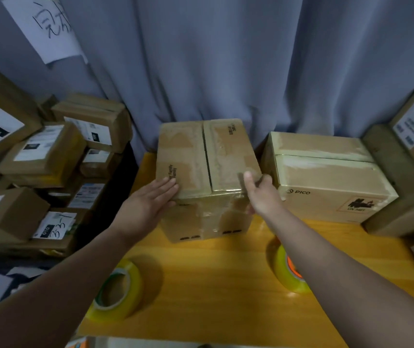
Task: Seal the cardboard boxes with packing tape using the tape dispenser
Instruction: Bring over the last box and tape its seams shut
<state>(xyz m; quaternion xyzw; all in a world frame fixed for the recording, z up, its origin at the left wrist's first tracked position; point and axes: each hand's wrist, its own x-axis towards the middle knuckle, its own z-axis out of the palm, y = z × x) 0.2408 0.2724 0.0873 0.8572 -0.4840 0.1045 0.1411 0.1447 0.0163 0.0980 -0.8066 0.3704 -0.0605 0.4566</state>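
A brown cardboard box (201, 156) stands in the middle of the yellow table (213, 285), its two top flaps folded down with a dark seam between them. My left hand (150, 199) lies flat with straight fingers on the near left corner of the box top. My right hand (260, 194) grips the near right corner, thumb on top and fingers curled down the side. A roll of clear yellow tape (115, 290) lies at the near left. A second roll with an orange core (288, 270) sits partly hidden under my right forearm.
A taped box marked PICO (326, 177) stands right of the middle box. More boxes (406, 156) rise at the far right. Several labelled parcels (43, 156) are stacked to the left. A grey curtain (226, 59) hangs behind with a paper sign (45, 26).
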